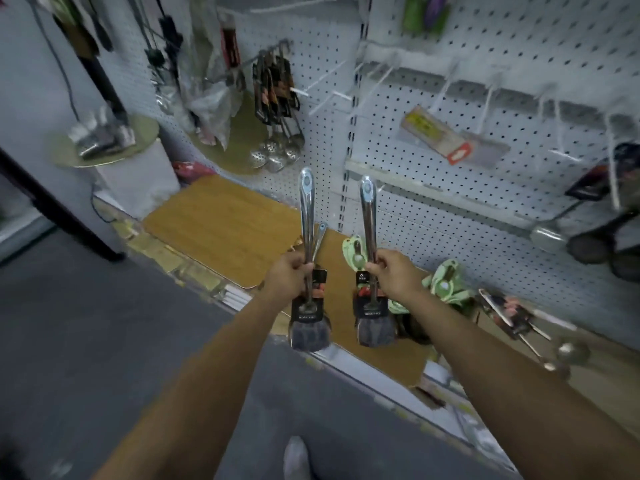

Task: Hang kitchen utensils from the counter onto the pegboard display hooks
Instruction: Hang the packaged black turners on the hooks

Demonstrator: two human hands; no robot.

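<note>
Left hand (289, 277): closed around the shafts of a bundle of steel utensils (307, 216), handle ends up, carded heads hanging below the fist. At least two handles show; the exact count cannot be told.
Right hand (391, 273): closed on the shaft of a single steel utensil (367, 216), handle end up, black label card and head below the hand.
Hanging holes: visible in both top handle ends, raised above the hands toward the pegboard (450, 174).
Counter (225, 223): below and beyond both hands; green utensils (445, 282) and carded ladles (519, 320) lie to the right of the right hand, not yet hung.
Free hooks (329, 95): white prongs above and beyond both hands; a loaded hook of skimmers (277, 98) hangs up-left.
Step in hand: carry to hook, judged.
Next move: raise one handle, align its hole with a free prong tip, slide on.
</note>
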